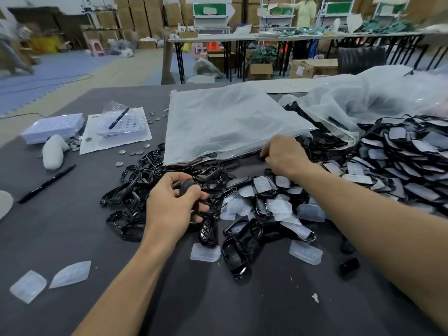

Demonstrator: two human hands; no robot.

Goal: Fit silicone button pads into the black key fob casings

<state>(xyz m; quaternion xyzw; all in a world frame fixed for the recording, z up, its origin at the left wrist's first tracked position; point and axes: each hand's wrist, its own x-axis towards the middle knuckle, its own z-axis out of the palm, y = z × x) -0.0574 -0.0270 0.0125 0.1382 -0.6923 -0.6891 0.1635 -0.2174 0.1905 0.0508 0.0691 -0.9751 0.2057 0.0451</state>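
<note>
L grip: narrow; thumb + fingers curled round one black casing, centre of surface.
Held casing: sits at L fingertips, just above the loose casings; greyish top, maybe a pad in it, too blurred to confirm.
R grip: fingers curled down, knuckles up; tips at near edge of plastic bag, on sth small + black. Can't tell if it pinches it.
L vs R: well apart; R is farther + to the right.
Silicone pads: translucent, mixed w/ casings between the two forearms, just right of L grip, near side of R grip.
Single pads: one near side of L grip, beside an empty casing; two more near left, well apart from both grips.
Fitted pile: casings w/ pale pads, stacked at right, just right of R grip.
Far left: white trays, coin cells, marker pen.
</note>
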